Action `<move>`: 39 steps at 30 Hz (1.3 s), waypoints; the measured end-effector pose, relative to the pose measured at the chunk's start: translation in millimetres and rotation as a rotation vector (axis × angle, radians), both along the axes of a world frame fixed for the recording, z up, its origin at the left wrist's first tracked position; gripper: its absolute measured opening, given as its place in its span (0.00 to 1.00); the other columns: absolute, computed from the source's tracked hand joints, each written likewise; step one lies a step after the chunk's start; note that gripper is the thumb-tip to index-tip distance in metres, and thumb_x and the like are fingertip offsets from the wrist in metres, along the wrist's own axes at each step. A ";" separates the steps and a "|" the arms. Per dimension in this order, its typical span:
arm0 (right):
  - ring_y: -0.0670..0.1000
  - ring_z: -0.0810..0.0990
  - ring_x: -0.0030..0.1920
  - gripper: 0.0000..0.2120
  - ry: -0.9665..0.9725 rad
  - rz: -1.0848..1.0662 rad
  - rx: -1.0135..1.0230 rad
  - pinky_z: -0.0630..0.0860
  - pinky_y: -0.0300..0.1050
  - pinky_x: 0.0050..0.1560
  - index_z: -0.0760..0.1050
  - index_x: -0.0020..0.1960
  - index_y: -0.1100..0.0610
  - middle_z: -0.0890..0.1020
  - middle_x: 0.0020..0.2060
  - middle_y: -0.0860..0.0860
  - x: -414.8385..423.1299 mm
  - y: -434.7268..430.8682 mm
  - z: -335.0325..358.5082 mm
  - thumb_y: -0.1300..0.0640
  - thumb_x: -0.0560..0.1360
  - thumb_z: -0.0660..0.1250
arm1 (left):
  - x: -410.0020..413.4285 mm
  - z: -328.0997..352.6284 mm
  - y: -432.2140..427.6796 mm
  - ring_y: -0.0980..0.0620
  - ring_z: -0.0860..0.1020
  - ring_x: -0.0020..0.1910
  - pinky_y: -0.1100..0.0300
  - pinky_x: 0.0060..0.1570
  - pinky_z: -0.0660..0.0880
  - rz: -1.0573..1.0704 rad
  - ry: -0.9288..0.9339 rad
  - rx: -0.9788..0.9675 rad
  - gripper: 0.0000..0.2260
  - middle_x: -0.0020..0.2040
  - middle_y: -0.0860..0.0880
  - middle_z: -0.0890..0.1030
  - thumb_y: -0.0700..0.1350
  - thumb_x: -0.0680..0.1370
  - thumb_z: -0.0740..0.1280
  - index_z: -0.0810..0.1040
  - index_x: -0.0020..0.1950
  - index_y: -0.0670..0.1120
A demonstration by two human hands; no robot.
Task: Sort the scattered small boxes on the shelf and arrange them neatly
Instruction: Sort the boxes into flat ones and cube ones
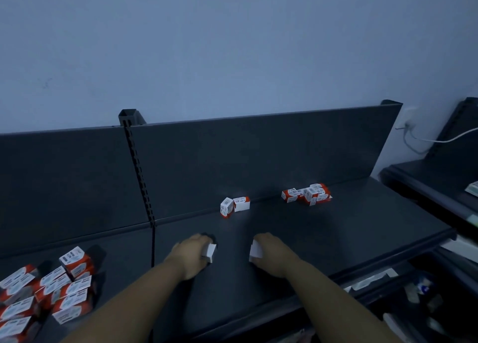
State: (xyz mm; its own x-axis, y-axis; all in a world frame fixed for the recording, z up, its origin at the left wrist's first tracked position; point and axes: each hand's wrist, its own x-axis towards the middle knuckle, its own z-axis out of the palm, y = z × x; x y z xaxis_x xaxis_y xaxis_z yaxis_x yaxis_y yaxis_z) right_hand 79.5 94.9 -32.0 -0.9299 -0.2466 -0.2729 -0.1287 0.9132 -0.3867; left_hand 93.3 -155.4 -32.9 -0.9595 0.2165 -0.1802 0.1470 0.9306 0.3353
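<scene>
Over the middle of the dark shelf [297, 244], my left hand [191, 254] grips a small white box [210, 251]. My right hand [269, 252] grips another white box [256, 251] a little to the right. Two red-and-white boxes [234, 206] stand side by side against the back panel. A small cluster of the same boxes [307, 194] lies further right at the back. A jumbled pile of several boxes [46, 293] covers the shelf's left end.
A slotted upright post [138, 166] splits the back panel. Another dark shelf unit [434, 185] stands at the right, with a wall socket and white cable [413, 133] behind it. Lower shelves with blurred items [421, 288] show at the bottom right.
</scene>
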 end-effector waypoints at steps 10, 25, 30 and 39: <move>0.52 0.68 0.67 0.33 0.088 -0.116 -0.063 0.69 0.47 0.68 0.61 0.75 0.53 0.67 0.68 0.51 -21.9 36.4 0.3 0.50 0.75 0.72 | -28.7 -7.3 21.7 0.53 0.72 0.62 0.54 0.60 0.63 0.027 0.037 0.025 0.20 0.56 0.55 0.69 0.58 0.73 0.67 0.71 0.63 0.55; 0.55 0.67 0.68 0.33 0.046 0.041 0.113 0.66 0.56 0.67 0.61 0.74 0.49 0.66 0.69 0.51 -103.4 96.6 6.8 0.39 0.75 0.67 | -67.6 -9.2 103.5 0.53 0.71 0.64 0.55 0.57 0.57 0.147 0.041 0.001 0.21 0.65 0.57 0.68 0.61 0.77 0.63 0.69 0.68 0.58; 0.53 0.65 0.70 0.27 0.100 0.136 0.016 0.63 0.56 0.69 0.65 0.73 0.49 0.67 0.70 0.48 -123.3 99.6 11.9 0.40 0.77 0.64 | -73.6 -3.3 115.0 0.54 0.71 0.63 0.52 0.60 0.58 0.350 0.118 0.069 0.17 0.62 0.57 0.72 0.62 0.76 0.62 0.74 0.62 0.58; 0.54 0.57 0.77 0.32 0.085 0.354 0.010 0.59 0.58 0.74 0.56 0.79 0.49 0.55 0.79 0.45 -149.4 43.4 24.5 0.51 0.79 0.64 | -92.4 10.6 94.5 0.49 0.73 0.62 0.50 0.60 0.64 0.573 0.266 0.068 0.15 0.61 0.51 0.72 0.51 0.78 0.63 0.69 0.64 0.53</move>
